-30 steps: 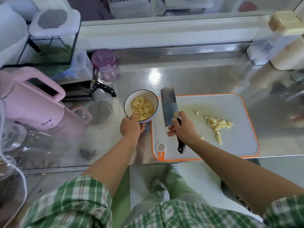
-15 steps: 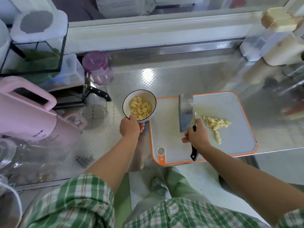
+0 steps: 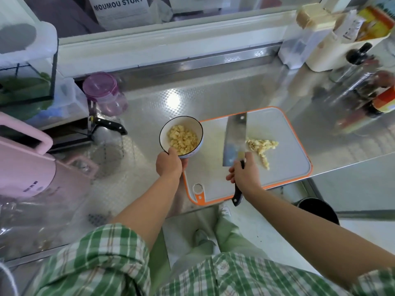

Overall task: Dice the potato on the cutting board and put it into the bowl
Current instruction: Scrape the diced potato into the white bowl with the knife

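Two hands: left hand [image 3: 169, 164] grips one bowl [image 3: 181, 136], right hand [image 3: 244, 175] one cleaver [image 3: 235, 139].

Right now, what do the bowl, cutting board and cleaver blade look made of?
Bowl: likely glazed ceramic or enamel, glossy white with a dark rim.
Cutting board: probably plastic, matte grey with an orange edge.
Cleaver blade: polished steel, mirror-like reflections.

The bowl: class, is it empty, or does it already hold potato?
Partly filled. Diced potato covers the bottom of the bowl, held at its rim by the left hand; more dice remain on the cutting board.
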Tool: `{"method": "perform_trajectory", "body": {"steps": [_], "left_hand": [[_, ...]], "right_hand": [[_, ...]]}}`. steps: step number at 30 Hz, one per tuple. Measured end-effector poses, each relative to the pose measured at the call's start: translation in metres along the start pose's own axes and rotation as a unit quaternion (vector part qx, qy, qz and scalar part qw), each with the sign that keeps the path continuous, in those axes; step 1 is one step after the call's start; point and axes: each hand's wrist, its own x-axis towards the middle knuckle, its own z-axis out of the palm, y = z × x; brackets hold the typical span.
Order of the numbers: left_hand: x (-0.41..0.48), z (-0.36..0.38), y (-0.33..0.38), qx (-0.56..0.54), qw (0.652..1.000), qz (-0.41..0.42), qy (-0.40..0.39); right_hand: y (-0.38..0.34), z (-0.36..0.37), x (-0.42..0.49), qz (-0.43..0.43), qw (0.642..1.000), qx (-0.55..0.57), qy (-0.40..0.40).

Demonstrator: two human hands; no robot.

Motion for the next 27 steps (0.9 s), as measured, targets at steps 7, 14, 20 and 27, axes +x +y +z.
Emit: {"method": "perform_trajectory", "body": {"steps": [7,14,20,27], "left_hand": [[-0.014,0.004,-0.008,0.019,1.000,0.005,-0.009],[-0.026,0.015,-0.015,0.029,0.999,0.017,-0.028],[-0.029,0.025,-0.017,0.032,0.999,0.006,-0.031],[-0.028,0.035,-0.022,0.050,0.998,0.015,-0.027]], "right_hand": [[0.022,-0.022,0.010,0.038,0.998,-0.044,-0.008],[0.028,-0.041,0.004,-0.013,0.999,-0.043,-0.016],[0.042,-0.037,-0.003,-0.001,0.995,-0.078,-0.065],[0.050,-0.079,0.001,-0.053,0.988,-0.139,-0.031]]}}
